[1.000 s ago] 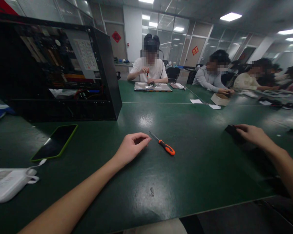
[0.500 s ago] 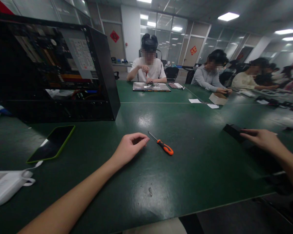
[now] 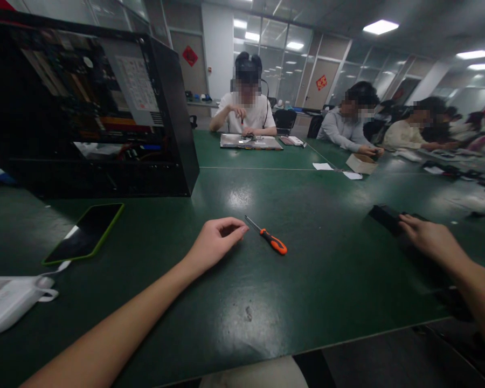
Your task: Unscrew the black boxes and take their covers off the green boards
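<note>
My left hand (image 3: 217, 242) rests on the green table with its fingers curled and the thumb tip close to the fingertips; nothing shows between them. Just right of those fingertips lies a screwdriver (image 3: 272, 241) with an orange and black handle, its thin shaft pointing up and left. At the right, my right hand (image 3: 432, 242) has its fingers bent over a long black object (image 3: 383, 216) lying on the table. Its kind is too dark to make out, and the hand covers part of it.
An opened computer case (image 3: 172, 124) stands at the left with its inner parts showing. Before it lie a phone (image 3: 87, 231) in a green case and a white device (image 3: 12, 302) with a strap. Across the table (image 3: 242, 291), a person (image 3: 246, 113) works over a flat panel (image 3: 230, 143).
My right hand's fingers have bent down over the black object, where they were straighter before. My left hand and the screwdriver stay in place; the view has shifted slightly.
</note>
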`<state>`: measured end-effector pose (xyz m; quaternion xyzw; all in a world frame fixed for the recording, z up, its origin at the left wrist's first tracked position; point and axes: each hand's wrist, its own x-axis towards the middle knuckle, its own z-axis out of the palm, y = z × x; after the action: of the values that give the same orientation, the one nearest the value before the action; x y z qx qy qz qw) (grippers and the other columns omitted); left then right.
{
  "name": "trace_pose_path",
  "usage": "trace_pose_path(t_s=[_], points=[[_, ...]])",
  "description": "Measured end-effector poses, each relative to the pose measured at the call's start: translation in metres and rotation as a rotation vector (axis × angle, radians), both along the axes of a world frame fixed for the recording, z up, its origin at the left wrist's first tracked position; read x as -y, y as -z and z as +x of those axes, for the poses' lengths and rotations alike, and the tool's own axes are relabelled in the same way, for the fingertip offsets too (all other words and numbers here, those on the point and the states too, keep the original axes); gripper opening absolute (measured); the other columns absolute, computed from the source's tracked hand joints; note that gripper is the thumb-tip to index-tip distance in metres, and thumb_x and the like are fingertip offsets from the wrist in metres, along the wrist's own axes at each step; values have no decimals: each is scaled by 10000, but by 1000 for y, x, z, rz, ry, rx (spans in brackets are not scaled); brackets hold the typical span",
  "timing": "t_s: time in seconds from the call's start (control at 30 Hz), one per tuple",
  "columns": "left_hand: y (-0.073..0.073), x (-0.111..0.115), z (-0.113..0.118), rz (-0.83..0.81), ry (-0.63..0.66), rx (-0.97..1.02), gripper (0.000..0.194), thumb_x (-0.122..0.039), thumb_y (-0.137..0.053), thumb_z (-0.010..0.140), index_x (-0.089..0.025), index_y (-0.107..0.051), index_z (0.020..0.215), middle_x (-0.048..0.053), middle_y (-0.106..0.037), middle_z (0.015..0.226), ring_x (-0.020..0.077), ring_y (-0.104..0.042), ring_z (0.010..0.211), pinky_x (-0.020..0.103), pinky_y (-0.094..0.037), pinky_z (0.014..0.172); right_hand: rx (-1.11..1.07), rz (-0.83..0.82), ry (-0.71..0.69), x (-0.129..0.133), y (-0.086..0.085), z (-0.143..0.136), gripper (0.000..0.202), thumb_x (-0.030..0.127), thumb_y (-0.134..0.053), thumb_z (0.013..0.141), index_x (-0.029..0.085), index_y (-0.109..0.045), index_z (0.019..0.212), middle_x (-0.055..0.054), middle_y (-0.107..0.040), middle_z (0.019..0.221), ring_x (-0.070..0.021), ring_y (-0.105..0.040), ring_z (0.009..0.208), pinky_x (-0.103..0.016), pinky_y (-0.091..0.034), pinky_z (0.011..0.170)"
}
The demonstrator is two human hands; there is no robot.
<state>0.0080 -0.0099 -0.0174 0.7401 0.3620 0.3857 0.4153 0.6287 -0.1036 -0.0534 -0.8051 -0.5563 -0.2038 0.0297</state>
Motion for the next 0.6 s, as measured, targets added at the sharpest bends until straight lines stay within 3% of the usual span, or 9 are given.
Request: trace_pose_path(t_s=[0.1,0.17,0.37,0.6], points=[[-2,0,0,8,-13,14,253,-393,-686,901,-156,-775,909,28,-708,741,171,-635,687,271,-500,679,-1,-49,-39,-5,-5,-5,548,409,-343,993,114,-754,1203,-196,-649,1425,-388,-607,1320,-504,-564,999],[-1,0,0,13,-16,14,250,-390,-684,902,-158,-776,912,28,-712,742,171,-638,683,271,-506,678,-4,-63,-55,-11,-12,-10,545,424,-365,981,95,-762,1156,-220,-607,1468,-406,-626,1285,-512,-563,994],[4,-2,-1,7,-2,-10,247,-392,-682,909,-167,-783,923,32,-731,770,173,-652,688,268,-515,670,-34,-52,-98,-28,-22,-29,501,372,-400,979,156,-709,1309,-117,-704,1366,-313,-712,1134,-402,-568,978],[3,-3,-2,12,-22,-41,257,-409,-691,909,-172,-788,921,27,-730,746,180,-661,699,272,-519,692,-13,-68,-82,-30,-22,-43,511,359,-349,1008,156,-722,1293,-122,-695,1377,-321,-707,1129,-401,-550,964]])
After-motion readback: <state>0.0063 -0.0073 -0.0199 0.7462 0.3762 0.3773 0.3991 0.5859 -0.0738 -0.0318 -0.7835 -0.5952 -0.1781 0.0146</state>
